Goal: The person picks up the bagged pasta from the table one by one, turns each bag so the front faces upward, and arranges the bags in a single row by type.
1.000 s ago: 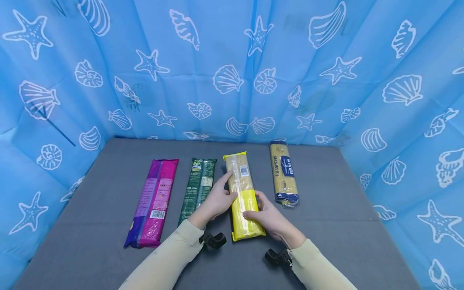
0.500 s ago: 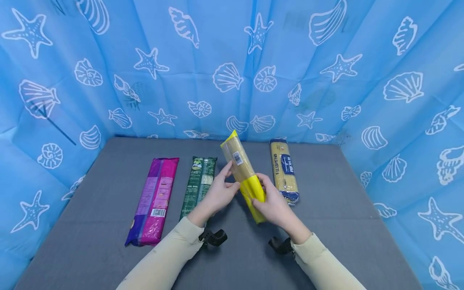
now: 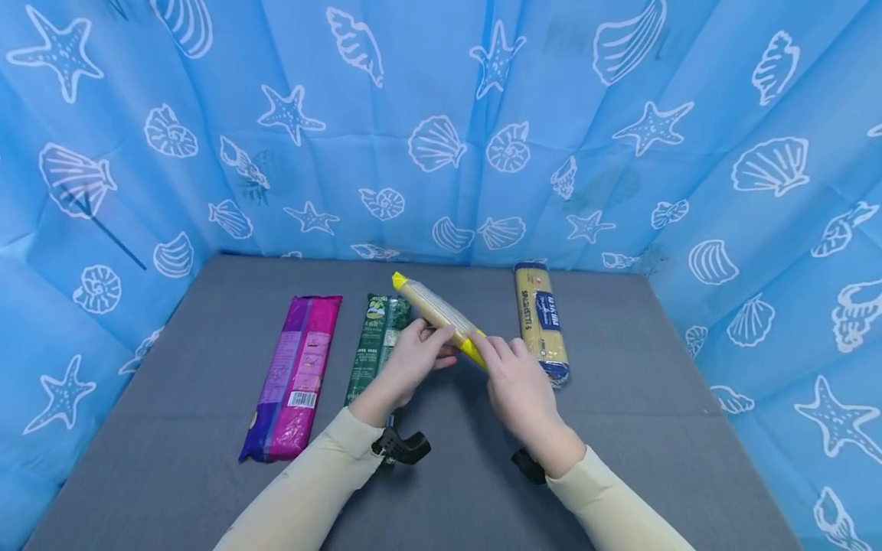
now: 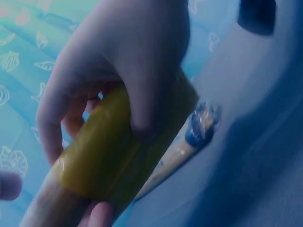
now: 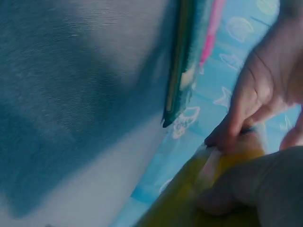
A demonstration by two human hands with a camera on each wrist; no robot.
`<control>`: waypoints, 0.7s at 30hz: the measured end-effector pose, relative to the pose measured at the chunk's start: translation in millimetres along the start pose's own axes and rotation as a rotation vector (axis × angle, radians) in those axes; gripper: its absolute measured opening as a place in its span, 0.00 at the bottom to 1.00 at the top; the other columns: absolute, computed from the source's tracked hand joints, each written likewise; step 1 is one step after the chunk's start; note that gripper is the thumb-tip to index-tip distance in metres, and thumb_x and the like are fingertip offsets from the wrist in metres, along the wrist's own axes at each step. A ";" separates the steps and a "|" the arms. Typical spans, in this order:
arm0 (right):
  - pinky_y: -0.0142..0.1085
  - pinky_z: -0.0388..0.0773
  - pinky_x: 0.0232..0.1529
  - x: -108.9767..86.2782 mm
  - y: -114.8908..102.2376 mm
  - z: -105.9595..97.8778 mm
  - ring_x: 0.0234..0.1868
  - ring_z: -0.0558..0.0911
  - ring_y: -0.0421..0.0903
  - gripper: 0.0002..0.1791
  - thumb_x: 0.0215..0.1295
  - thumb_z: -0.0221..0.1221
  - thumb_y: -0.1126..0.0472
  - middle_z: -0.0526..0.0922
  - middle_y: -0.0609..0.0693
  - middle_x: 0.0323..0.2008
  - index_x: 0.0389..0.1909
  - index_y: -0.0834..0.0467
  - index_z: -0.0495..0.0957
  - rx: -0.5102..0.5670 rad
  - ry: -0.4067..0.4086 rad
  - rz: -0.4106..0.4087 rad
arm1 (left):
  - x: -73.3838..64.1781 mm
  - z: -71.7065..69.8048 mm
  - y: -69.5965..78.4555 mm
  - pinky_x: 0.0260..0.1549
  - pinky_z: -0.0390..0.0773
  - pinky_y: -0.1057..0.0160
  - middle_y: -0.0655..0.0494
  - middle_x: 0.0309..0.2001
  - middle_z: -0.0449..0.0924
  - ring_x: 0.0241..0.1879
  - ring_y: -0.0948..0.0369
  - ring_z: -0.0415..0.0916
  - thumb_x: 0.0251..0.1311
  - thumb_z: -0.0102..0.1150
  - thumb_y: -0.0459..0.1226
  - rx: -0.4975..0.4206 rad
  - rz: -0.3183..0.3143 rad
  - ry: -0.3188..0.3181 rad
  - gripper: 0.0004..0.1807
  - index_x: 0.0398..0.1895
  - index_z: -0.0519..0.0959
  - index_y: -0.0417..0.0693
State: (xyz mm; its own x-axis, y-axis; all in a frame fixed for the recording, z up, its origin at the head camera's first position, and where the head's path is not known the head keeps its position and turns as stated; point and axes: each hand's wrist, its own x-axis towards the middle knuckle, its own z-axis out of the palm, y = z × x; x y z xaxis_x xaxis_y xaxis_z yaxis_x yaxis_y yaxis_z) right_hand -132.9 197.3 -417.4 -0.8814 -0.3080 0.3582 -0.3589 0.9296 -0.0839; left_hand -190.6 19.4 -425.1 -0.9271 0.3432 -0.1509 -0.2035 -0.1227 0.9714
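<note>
yellow-ended spaghetti pack [image 3: 436, 309]: held in front of the body, apparently off the table, since a shadow lies beneath. long axis slants from far left to near right; the head view sees it nearly edge-on. far yellow tip free, pointing away and left of both hands.

grip: both hands closed on the pack. left hand [image 3: 413, 358] pinches around the middle, thumb on the near side. right hand [image 3: 520, 389] holds the yellow near-right end; the left wrist view shows its thumb across one face, fingers round the far edge. right wrist view blurred, left fingertips there unclear.

key relation, my judgement: most free length runs beyond the left hand, so that hand is nearer the free tip and the right is better placed to steer the tail.

outward: green packet [image 3: 368, 344] just left, partly behind the left hand; blue-banded spaghetti pack [image 3: 540, 317] to the right; pink-purple packet [image 3: 292, 379] farther left. all three on the grey table [image 3: 623, 383].
</note>
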 end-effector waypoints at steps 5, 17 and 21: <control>0.40 0.77 0.37 -4.7 -7.4 5.0 0.38 0.74 0.51 0.35 0.55 0.68 0.70 0.79 0.54 0.51 0.65 0.53 0.69 -0.099 0.039 -0.089 | 2.1 -0.3 -5.5 0.45 0.80 0.54 0.37 0.56 0.71 0.45 0.48 0.81 0.70 0.52 0.47 -0.156 -0.067 0.075 0.37 0.72 0.48 0.41; 0.42 0.77 0.35 -12.4 -20.1 7.0 0.40 0.75 0.53 0.37 0.56 0.67 0.68 0.77 0.58 0.54 0.68 0.51 0.67 -0.097 -0.013 -0.080 | 7.4 -3.0 -16.3 0.40 0.82 0.56 0.35 0.54 0.73 0.43 0.48 0.82 0.70 0.48 0.41 -0.141 -0.095 0.158 0.31 0.70 0.51 0.39; 0.45 0.77 0.39 -14.9 -22.4 8.4 0.43 0.75 0.54 0.38 0.53 0.67 0.65 0.76 0.58 0.56 0.67 0.52 0.68 -0.058 -0.026 -0.059 | 7.8 -4.7 -18.0 0.39 0.82 0.57 0.37 0.52 0.76 0.43 0.50 0.82 0.71 0.47 0.41 -0.134 -0.090 0.154 0.29 0.69 0.55 0.40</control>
State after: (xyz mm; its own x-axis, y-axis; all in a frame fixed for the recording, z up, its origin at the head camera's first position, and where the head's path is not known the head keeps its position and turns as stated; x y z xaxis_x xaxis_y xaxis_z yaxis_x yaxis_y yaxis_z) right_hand -114.3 179.4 -428.7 -0.8672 -0.3668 0.3367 -0.3927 0.9196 -0.0094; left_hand -195.6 19.8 -444.6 -0.9382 0.2137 -0.2722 -0.3183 -0.2236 0.9212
